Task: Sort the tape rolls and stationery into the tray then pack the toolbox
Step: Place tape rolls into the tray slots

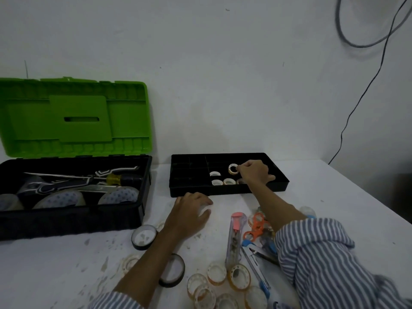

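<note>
The right hand (254, 171) reaches into the black tray (276, 175) at the back of the table (334, 208), pinching a small tape roll (233, 169) upright over the large right compartment, where three more rolls (225, 180) lie near the front wall. The left hand (189, 211) rests flat, fingers spread, just before the tray's front edge. The toolbox (73, 210) stands open at left, its green lid (75, 117) against the wall. Loose rolls (239, 273), scissors (256, 228) and a cutter (235, 237) crowd the near edge.
</note>
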A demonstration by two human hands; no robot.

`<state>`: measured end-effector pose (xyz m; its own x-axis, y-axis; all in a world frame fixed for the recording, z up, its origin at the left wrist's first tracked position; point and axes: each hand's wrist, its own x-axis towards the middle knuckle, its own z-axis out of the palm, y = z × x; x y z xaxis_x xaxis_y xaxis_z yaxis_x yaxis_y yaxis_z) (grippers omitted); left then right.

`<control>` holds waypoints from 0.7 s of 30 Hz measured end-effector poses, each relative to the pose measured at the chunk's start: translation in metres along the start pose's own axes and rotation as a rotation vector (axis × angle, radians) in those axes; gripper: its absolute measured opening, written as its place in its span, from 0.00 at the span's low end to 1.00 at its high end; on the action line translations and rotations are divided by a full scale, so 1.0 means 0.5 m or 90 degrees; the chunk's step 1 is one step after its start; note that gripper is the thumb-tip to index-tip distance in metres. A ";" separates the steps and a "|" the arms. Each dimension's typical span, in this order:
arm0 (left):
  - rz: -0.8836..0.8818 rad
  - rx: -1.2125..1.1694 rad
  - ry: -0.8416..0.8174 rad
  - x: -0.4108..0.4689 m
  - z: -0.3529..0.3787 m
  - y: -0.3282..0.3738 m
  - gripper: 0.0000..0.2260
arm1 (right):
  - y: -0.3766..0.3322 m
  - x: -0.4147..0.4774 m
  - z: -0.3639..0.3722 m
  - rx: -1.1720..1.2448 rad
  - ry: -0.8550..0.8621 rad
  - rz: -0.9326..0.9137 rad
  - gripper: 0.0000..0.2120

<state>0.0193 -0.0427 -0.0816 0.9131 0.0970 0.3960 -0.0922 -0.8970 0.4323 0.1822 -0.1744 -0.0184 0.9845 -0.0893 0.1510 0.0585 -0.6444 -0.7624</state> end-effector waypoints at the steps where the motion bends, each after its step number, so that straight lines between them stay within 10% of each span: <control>1: -0.002 -0.001 0.001 0.001 0.001 -0.001 0.15 | -0.003 0.003 0.007 -0.008 0.002 0.003 0.05; 11: -0.008 -0.001 0.002 0.003 0.001 -0.001 0.12 | -0.006 0.020 0.041 -0.216 -0.020 -0.034 0.10; 21: -0.006 0.002 -0.006 0.002 0.000 0.000 0.12 | 0.010 0.037 0.029 -0.113 -0.157 -0.063 0.16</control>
<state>0.0201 -0.0425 -0.0811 0.9175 0.1012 0.3846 -0.0824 -0.8978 0.4327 0.2031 -0.1684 -0.0285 0.9872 0.1531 0.0448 0.1471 -0.7652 -0.6267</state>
